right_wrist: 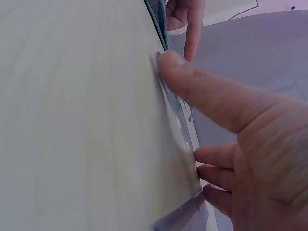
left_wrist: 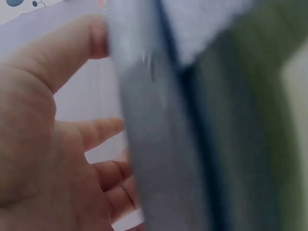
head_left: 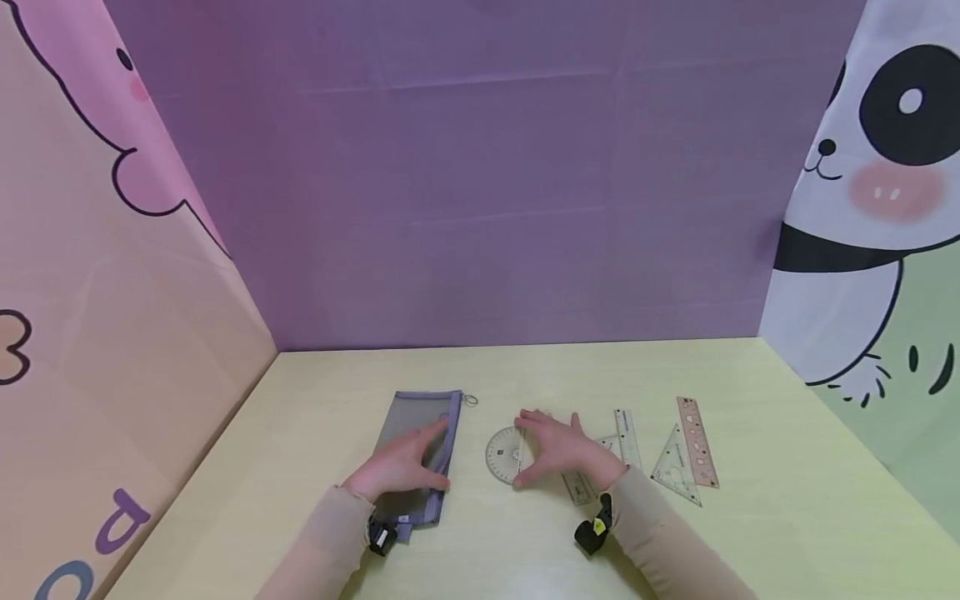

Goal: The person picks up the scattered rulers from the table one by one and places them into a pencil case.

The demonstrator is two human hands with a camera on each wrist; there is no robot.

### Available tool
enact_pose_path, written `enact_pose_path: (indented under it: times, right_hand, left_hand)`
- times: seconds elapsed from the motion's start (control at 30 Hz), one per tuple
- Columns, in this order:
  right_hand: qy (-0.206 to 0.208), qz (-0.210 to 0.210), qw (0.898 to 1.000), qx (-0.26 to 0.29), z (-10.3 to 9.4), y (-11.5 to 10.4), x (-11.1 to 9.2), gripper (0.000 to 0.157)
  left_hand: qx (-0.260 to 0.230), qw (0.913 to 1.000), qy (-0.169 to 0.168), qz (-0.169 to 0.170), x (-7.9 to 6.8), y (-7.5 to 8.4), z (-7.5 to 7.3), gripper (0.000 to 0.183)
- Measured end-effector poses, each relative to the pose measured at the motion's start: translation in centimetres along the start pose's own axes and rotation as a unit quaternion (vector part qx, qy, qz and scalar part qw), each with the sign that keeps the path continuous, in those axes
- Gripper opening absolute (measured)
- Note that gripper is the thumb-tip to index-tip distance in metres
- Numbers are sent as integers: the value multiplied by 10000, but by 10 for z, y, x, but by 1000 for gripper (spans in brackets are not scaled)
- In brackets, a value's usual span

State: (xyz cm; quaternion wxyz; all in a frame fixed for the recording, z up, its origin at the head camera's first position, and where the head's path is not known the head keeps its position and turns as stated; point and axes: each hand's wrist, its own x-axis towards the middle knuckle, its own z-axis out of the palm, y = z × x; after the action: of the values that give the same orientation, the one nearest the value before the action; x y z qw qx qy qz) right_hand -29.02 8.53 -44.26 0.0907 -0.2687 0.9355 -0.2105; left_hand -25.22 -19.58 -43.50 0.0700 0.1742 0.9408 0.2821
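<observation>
A flat grey mesh pouch (head_left: pixel 405 417) with purple borders lies at the left of the table. My left hand (head_left: pixel 397 462) is spread over it, thumb and fingertips at its right-hand border (left_wrist: pixel 149 120). Right of the pouch is a clear half-round protractor (head_left: pixel 501 455). My right hand (head_left: pixel 558 450) spans its straight side, thumb at the near end and fingers at the far end, pinching it between them. In the right wrist view the thumb (right_wrist: pixel 207 89) and fingers sit along its clear edge. Part of the protractor is hidden under the right hand.
Beside the right wrist lie a clear ruler (head_left: pixel 628 437) and a partly covered clear measuring piece (head_left: pixel 579 488). Farther right are a clear set square (head_left: pixel 677 471) and a pink ruler (head_left: pixel 697 442). A purple backdrop (head_left: pixel 480 208) stands behind the table (head_left: pixel 525 550), with printed cloth on both sides.
</observation>
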Motion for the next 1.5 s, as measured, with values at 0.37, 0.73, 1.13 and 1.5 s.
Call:
enact_pose_path:
  times: [0.37, 0.73, 1.13, 1.5]
  right_hand:
    - [51, 25, 9999, 131, 9, -4, -3, 100]
    - [137, 42, 9998, 152, 7, -4, -6, 96]
    - [433, -61, 9981, 438, 4, -9, -5, 103]
    - [858, 18, 9947, 569, 9, -15, -2, 96]
  left_hand:
    - [-1530, 9874, -343, 224, -2, -20, -2, 70]
    - [-1774, 9836, -309, 118, -1, -19, 3, 59]
    - [-1788, 9833, -254, 212, 0, -8, -4, 54]
    - [-1614, 9865, -245, 167, 6, -21, -2, 50]
